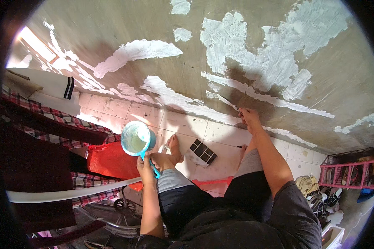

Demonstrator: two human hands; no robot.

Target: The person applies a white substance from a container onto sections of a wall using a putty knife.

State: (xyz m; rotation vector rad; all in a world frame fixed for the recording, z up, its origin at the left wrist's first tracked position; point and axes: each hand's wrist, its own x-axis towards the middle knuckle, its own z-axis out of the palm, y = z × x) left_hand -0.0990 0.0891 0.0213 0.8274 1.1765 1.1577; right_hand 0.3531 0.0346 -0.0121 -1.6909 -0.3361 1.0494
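Note:
My left hand [144, 169] is closed round the handle of a light-blue plastic dipper [153, 139], held out over the floor at the left. Whitish residue coats the dipper's inside. My right hand [249, 118] grips a putty knife [228, 102] by its handle, low on the wall. Its thin blade points up and left, at or very near the wall; whether it touches I cannot tell. White filler patches [230, 41] are smeared over the grey-brown wall [112, 25], with a long white streak [270, 97] just above my right hand.
A white box with black squares [202, 152] sits on the tiled floor [174, 124] between my feet. Dark and plaid cloth [37, 166], a red bag [114, 162] and a pale curved bar [83, 192] crowd the left. At right stands a pink rack [349, 175] beside piled items.

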